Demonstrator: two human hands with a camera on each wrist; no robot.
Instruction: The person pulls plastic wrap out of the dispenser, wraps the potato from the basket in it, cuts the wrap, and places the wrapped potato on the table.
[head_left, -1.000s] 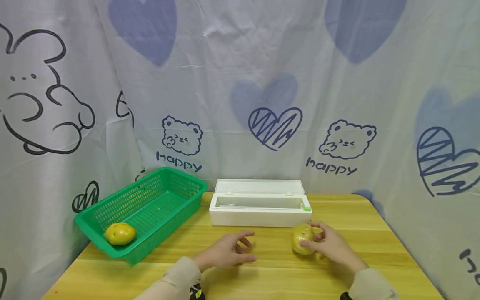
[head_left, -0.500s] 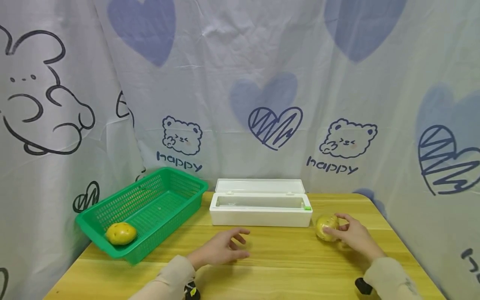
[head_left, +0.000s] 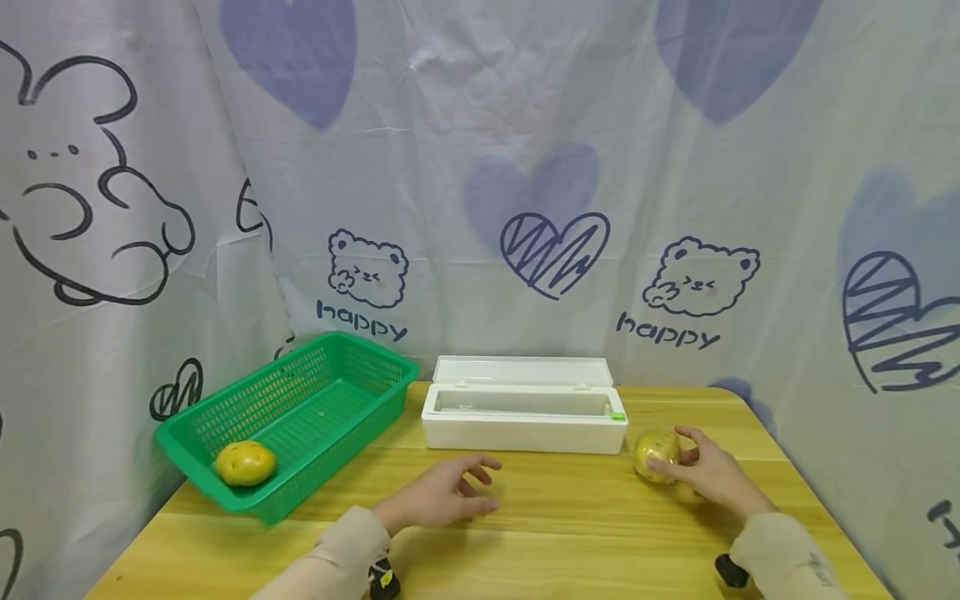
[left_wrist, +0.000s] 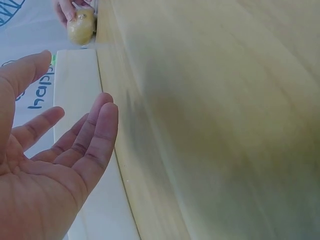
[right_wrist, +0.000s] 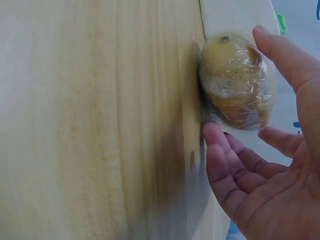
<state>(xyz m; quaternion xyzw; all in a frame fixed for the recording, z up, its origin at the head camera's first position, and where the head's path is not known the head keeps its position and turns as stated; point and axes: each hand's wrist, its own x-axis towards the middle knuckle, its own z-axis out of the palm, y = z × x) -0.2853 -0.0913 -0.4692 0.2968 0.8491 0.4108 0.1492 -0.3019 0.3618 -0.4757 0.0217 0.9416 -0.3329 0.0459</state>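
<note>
A potato wrapped in clear plastic film [head_left: 654,455] sits on the table at the right, beyond the white box's right end. My right hand [head_left: 714,475] holds it lightly, thumb and index finger on either side, the other fingers curled below. In the right wrist view the wrapped potato [right_wrist: 232,80] shows shiny creases of film. My left hand [head_left: 438,492] hovers above the table in front of the box, fingers loosely bent and holding nothing; its palm [left_wrist: 40,195] shows in the left wrist view. A bare potato [head_left: 245,463] lies in the green basket.
The long white box [head_left: 525,435], its lid [head_left: 523,371] raised and a green tab at its right end, stands at the back of the wooden table [head_left: 570,542]. At the left is the green mesh basket [head_left: 393,398]. A printed curtain [head_left: 480,100] hangs behind and at both sides.
My right hand carried the wrapped potato rightward, past the box's end, then stayed almost still over the last half second. The left hand drew slightly left.
</note>
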